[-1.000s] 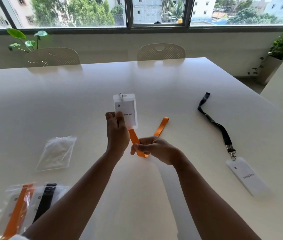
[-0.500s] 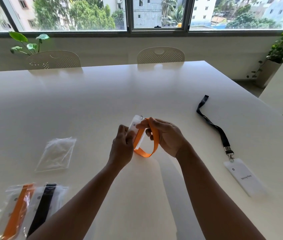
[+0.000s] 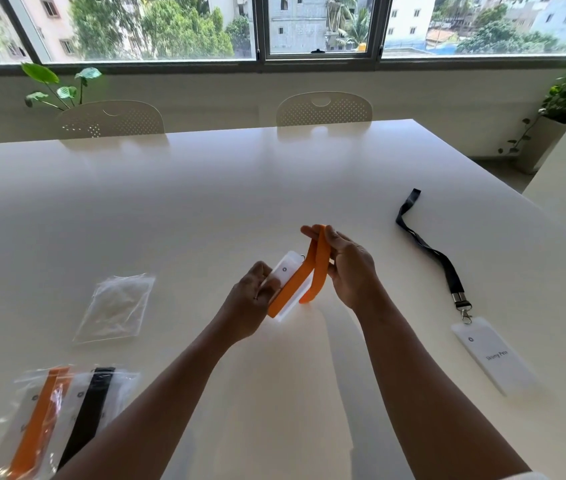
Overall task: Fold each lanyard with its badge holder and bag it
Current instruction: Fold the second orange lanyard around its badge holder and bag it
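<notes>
Since before, my right hand [image 3: 350,271] has lifted the strap [image 3: 319,268] over the holder [image 3: 286,275], which my left hand [image 3: 250,299] grips; I should lay each fold flat, aligned.

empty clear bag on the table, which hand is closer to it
Left. The left hand, gripping the badge holder, is just right of the empty clear bag; the right hand, holding the orange lanyard, is farther right.

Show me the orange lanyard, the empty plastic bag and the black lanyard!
orange lanyard [image 3: 321,268]: head view, on the folded strap.
empty plastic bag [image 3: 117,308]: head view, bag's middle.
black lanyard [image 3: 437,256]: head view, mid-strap.
</notes>
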### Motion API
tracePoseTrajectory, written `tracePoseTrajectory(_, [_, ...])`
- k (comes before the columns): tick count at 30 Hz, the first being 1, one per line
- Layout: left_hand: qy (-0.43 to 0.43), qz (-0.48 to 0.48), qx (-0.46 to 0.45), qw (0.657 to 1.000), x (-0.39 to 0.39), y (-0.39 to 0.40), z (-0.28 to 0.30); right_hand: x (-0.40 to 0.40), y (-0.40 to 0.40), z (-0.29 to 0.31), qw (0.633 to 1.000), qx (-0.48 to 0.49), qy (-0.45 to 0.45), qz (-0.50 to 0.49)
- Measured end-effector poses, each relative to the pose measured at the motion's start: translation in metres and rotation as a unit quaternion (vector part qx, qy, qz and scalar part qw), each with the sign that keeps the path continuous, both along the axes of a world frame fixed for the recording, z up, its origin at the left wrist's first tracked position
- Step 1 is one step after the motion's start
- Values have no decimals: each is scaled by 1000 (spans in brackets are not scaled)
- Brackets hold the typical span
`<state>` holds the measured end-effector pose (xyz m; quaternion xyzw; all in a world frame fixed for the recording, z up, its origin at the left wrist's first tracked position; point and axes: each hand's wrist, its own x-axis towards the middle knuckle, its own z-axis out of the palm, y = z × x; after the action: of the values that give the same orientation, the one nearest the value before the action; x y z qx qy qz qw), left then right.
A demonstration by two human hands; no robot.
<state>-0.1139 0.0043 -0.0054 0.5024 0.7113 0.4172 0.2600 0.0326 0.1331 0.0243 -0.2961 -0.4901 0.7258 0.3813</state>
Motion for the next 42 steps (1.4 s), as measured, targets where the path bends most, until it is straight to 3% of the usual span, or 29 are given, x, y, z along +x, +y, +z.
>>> tracePoseTrajectory(5, [-201, -50, 15, 978, 3, 0, 9, 1, -5, -15, 998, -35, -25, 36])
tracePoseTrajectory(8, [-278, -54, 53, 958, 8, 1, 17, -4, -10, -26, 996, -72, -49, 23])
tracePoseTrajectory(12, [-335, -13, 111, 935, 13, 8, 29, -8, -21, -32, 992, -87, -43, 78])
tracePoseTrajectory(17, [-287, 92, 136, 944, 12, 15, 37, -2, -29, -36, 979, -21, -34, 197])
tracePoseTrajectory(22, [-289, 161, 151, 932, 10, 22, 39, 0, -31, -29, 969, 57, -84, 224])
tracePoseTrajectory(27, [-245, 187, 162, 937, 8, 26, 39, 1, -34, -14, 962, 108, -143, 207])
tracePoseTrajectory(33, [-102, 169, 135, 971, 6, 24, 31, 6, -27, 8, 974, 113, -122, 157])
tracePoseTrajectory(39, [-25, 143, 104, 984, 16, 24, 22, 6, -17, 16, 995, 32, -87, 46])
tracePoseTrajectory(42, [-35, 126, 89, 987, 25, 24, 18, 8, -17, 14, 996, 19, -91, 3])
